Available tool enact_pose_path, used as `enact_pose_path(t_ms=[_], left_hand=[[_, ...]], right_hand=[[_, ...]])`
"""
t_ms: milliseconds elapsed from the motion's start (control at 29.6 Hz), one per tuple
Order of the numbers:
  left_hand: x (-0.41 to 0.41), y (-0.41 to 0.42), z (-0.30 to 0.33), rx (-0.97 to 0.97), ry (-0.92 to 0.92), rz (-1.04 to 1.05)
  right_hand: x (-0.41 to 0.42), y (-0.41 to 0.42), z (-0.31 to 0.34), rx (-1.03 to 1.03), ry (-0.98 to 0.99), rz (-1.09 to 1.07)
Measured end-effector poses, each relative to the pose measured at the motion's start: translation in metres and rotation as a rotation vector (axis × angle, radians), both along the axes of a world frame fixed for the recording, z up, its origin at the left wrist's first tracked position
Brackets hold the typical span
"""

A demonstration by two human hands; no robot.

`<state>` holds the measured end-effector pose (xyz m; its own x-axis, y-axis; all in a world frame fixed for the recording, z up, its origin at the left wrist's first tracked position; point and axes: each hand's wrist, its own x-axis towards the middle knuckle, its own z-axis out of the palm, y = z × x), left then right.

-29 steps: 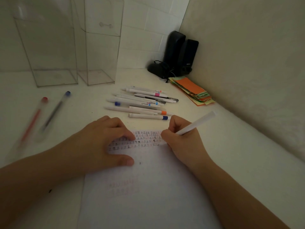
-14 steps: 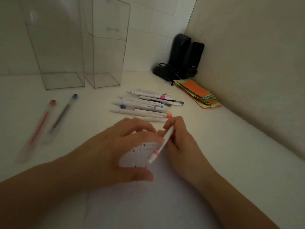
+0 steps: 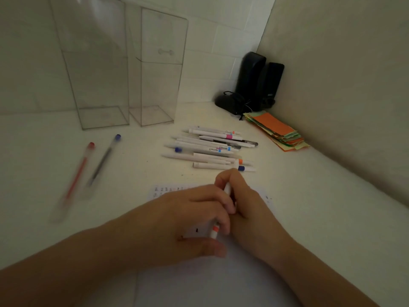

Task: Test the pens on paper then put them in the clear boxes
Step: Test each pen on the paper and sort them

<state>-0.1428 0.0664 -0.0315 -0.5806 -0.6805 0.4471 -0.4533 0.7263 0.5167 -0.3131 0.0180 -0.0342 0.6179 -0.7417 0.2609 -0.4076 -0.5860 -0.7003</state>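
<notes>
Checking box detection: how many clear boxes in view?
2. Left clear box and right clear box stand side by side at the back of the table, both empty. None seem hidden.

Left hand [image 3: 190,220]: bare, no glove, ring or watch visible; short rounded nails. Left forearm [image 3: 73,269]: bare, no sleeve in view. Right hand [image 3: 245,196]: bare, no jewellery visible. Right forearm [image 3: 309,273]: bare to the frame edge, unsleeved.

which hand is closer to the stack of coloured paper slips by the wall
Right. The right hand lies below-left of the paper slips; the left hand lies further left, beyond it.
</notes>
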Motion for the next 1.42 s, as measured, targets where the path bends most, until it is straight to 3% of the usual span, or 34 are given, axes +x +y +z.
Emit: enact_pose_path(t_ms=[135, 237, 304, 439, 642, 744, 845, 913, 1048, 1149, 1217, 1420], left_hand=[[0.016, -0.004, 0.001, -0.03, -0.045, 0.153], [0.033, -0.01, 0.0, -0.012, -0.103, 0.391], [0.039, -0.015, -0.001, 0.048, -0.156, 0.564], [0.047, -0.021, -0.001, 0.188, -0.173, 0.806], [0.054, -0.018, 0.003, 0.127, -0.523, 1.163], [0.055, -0.017, 0.005, 0.151, -0.55, 1.222], [0.052, -0.018, 0.004, 0.117, -0.515, 1.215], [0.048, -0.017, 0.001, -0.013, -0.456, 1.117], [0.031, -0.013, -0.003, -0.174, -0.341, 0.755], [0.015, -0.008, -0.004, -0.158, -0.27, 0.514], [0.005, -0.002, -0.006, -0.113, -0.201, 0.435], [0.003, -0.009, -0.012, -0.098, -0.073, 0.401]], right_hand=[[-0.005, -0.014, -0.005, -0.179, -0.028, -0.151], [-0.018, -0.031, -0.003, -0.303, 0.114, -0.339], [-0.025, -0.041, -0.002, -0.248, 0.252, -0.419], [-0.026, -0.043, -0.003, -0.11, 0.338, -0.397], [-0.026, -0.044, -0.006, -0.136, 0.36, -0.417], [-0.025, -0.044, -0.005, -0.178, 0.375, -0.443], [-0.024, -0.041, 0.001, -0.267, 0.393, -0.454], [-0.025, -0.038, 0.007, -0.239, 0.231, -0.479], [-0.022, -0.023, 0.02, 0.19, -0.248, -0.388], [-0.015, -0.012, 0.022, 0.497, -0.401, -0.212], [-0.01, -0.007, 0.021, 0.599, -0.446, -0.116], [-0.01, -0.001, 0.018, 0.614, -0.445, 0.042]])
